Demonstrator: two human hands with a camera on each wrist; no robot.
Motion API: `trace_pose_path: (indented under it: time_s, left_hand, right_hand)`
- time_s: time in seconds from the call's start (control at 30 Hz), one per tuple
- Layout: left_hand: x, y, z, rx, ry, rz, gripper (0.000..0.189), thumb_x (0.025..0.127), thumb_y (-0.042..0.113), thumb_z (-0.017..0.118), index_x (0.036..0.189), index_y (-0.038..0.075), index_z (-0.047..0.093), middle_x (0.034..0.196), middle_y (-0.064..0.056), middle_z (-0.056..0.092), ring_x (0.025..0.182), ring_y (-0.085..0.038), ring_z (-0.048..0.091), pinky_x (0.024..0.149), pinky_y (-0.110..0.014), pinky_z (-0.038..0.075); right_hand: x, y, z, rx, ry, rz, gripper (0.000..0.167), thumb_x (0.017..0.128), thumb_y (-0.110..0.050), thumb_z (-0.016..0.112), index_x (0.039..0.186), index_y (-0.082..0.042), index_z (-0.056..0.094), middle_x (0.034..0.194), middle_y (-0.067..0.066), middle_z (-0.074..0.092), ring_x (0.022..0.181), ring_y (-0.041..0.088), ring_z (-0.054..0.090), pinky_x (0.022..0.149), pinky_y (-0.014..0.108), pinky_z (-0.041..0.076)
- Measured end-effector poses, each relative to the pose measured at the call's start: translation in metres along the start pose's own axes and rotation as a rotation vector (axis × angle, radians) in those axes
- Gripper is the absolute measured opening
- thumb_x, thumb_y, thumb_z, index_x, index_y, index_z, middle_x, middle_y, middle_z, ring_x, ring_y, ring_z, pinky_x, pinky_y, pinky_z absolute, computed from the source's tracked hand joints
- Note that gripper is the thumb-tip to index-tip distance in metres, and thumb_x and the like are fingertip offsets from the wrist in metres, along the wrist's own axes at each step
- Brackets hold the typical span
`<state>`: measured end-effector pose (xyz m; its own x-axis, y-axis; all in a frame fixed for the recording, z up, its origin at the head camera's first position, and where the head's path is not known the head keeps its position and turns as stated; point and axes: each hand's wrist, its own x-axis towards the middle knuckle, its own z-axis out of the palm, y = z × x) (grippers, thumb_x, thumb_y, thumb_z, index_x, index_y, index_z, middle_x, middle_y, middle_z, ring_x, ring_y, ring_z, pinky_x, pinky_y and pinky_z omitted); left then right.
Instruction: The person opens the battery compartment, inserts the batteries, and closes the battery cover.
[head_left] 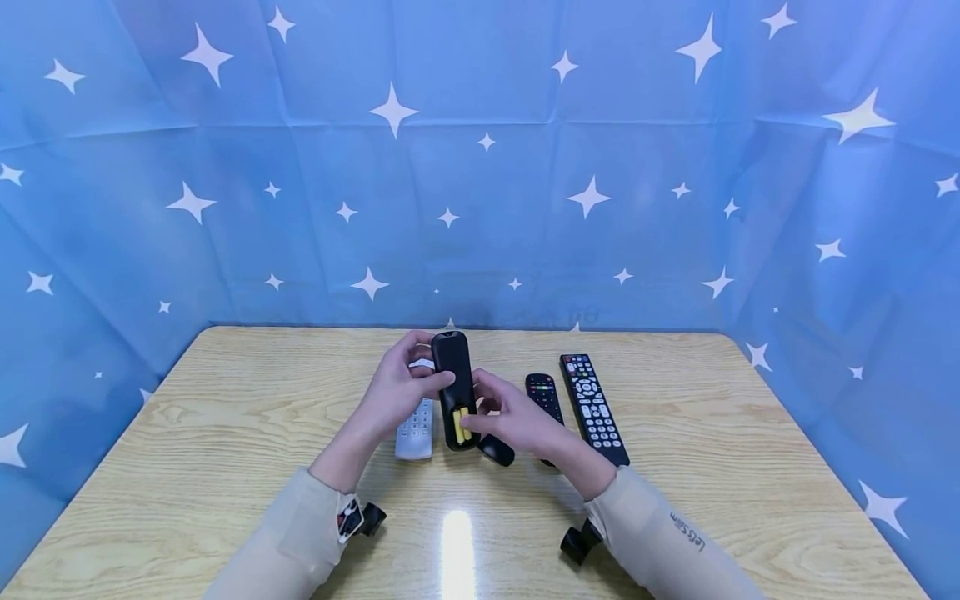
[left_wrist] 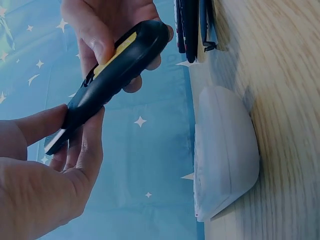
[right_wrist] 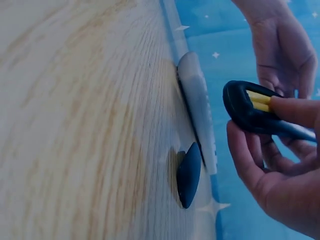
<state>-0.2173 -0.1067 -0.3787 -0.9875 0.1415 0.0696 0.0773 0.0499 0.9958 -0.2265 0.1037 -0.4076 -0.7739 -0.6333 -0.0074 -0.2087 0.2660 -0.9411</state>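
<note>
A black remote control (head_left: 453, 375) is held up over the table, its back turned up and its battery compartment uncovered. Two yellow batteries (head_left: 461, 423) lie side by side in that compartment. My left hand (head_left: 406, 382) grips the remote's far end between thumb and fingers. At the near end my right hand (head_left: 519, 417) presses its thumb on the batteries, fingers curled under the remote, as the left wrist view also shows. A small black battery cover (right_wrist: 189, 176) lies on the table below the right hand. The white remote (left_wrist: 227, 155) rests beneath the left hand.
Right of the hands lie a smaller black remote (head_left: 544, 395), partly covered by the right hand, and a long black remote (head_left: 595, 408) with pale buttons. The wooden table (head_left: 720, 467) ends at a blue star-patterned curtain (head_left: 480, 175).
</note>
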Motion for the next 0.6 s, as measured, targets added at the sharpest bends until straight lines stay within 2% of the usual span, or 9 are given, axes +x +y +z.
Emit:
trace_pose_path:
  time_s: [0.23,0.47,0.6]
  left_hand:
    - [-0.0008,0.0010,0.0003,0.015,0.005,0.003,0.049,0.092,-0.005,0.071,0.137,0.006,0.054,0.119,-0.019,0.062,0.092,-0.027,0.070,0.078,-0.040,0.061]
    - [-0.0002,0.0007,-0.0012,-0.007,0.011,-0.010,0.049,0.092,-0.005,0.071,0.137,0.006,0.053,0.118,-0.019,0.062,0.093,-0.027,0.069,0.078,-0.041,0.061]
    - [0.0000,0.0004,-0.0029,-0.019,0.010,-0.017,0.049,0.093,-0.005,0.070,0.138,0.005,0.052,0.118,-0.020,0.061,0.094,-0.027,0.069,0.078,-0.041,0.061]
  right_hand:
    - [0.0005,0.0004,0.0003,0.010,0.024,0.022,0.032,0.100,-0.016,0.068,0.131,-0.017,0.058,0.115,0.006,0.065,0.093,0.028,0.064,0.079,0.049,0.057]
    - [-0.0002,-0.0017,0.0010,-0.023,0.051,0.026,0.028,0.098,-0.020,0.073,0.122,-0.011,0.061,0.102,0.007,0.066,0.088,0.026,0.063,0.076,0.051,0.058]
    - [-0.0010,-0.0020,-0.0019,-0.043,0.037,0.034,0.028,0.099,-0.022,0.072,0.124,-0.013,0.063,0.107,0.006,0.067,0.090,0.026,0.066,0.077,0.049,0.059]
